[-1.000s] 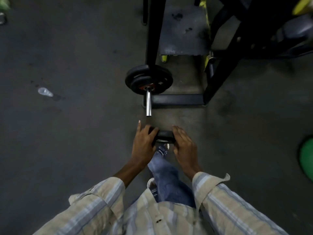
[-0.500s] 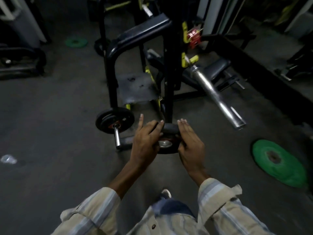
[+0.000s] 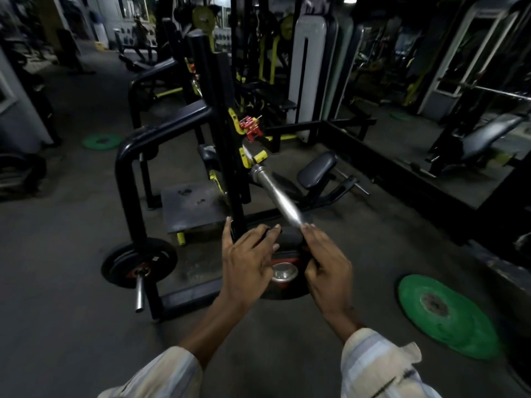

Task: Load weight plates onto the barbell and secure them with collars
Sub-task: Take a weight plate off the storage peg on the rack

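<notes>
— What sits nearest the lens?

— Two striped sleeves point(image 3: 379, 366), and ahead of them both hands clamped on a black weight plate point(image 3: 287, 294): the left hand point(image 3: 247, 265) spread over its left edge, the right hand point(image 3: 327, 268) gripping its right edge. The plate faces the camera, red ring and steel-lined centre hole point(image 3: 284, 272) showing between the palms — held clear of the floor.

— And the barbell?

— Its bare chrome sleeve point(image 3: 275, 196) slants down toward the plate from a black rack upright point(image 3: 230, 145), its tip showing just above the right hand's fingertips point(image 3: 309, 228). Whether tip and plate touch cannot be told. Yellow hooks point(image 3: 244, 158) on the upright carry the bar.

— What lies around?

— To the right, a green plate point(image 3: 448, 314) flat on the dark floor point(image 3: 57, 326). To the left, black plates on a storage peg point(image 3: 139, 267) at the rack's foot. Higher on the upright, a red collar point(image 3: 251, 127). Behind the bar, a black padded bench point(image 3: 316, 169).

— Farther back?

— Another green plate point(image 3: 100, 141) on the floor at left, then dim gym machines point(image 3: 304, 67), blurred.
</notes>
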